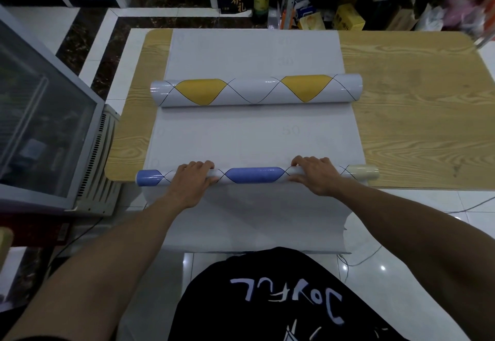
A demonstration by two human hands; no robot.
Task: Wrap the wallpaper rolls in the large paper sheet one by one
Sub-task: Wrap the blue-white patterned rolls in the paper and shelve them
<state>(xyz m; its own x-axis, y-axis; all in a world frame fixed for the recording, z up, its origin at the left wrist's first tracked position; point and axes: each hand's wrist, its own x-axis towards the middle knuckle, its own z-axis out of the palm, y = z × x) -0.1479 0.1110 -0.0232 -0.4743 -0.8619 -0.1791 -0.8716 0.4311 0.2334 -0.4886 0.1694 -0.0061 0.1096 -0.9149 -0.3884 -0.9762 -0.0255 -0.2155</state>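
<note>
Blue-patterned wallpaper roll [254, 176] lies across the paper sheet [251, 137] at the near edge of the desk [401, 126], your left grip [194, 178] and right grip [312, 174] both clasping it; push unevenly and it may skew, creasing the sheet.

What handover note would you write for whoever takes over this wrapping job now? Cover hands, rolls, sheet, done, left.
Left hand: grips the blue-patterned roll left of its middle.
Right hand: grips the same roll, right of middle.
The blue-patterned roll lies across the paper sheet at the near edge of the table; the sheet's near end hangs off.
The yellow-patterned roll lies farther back on the sheet, untouched.
Done: both rolls laid out.
Left: wrap both; no paper covers either yet.
</note>
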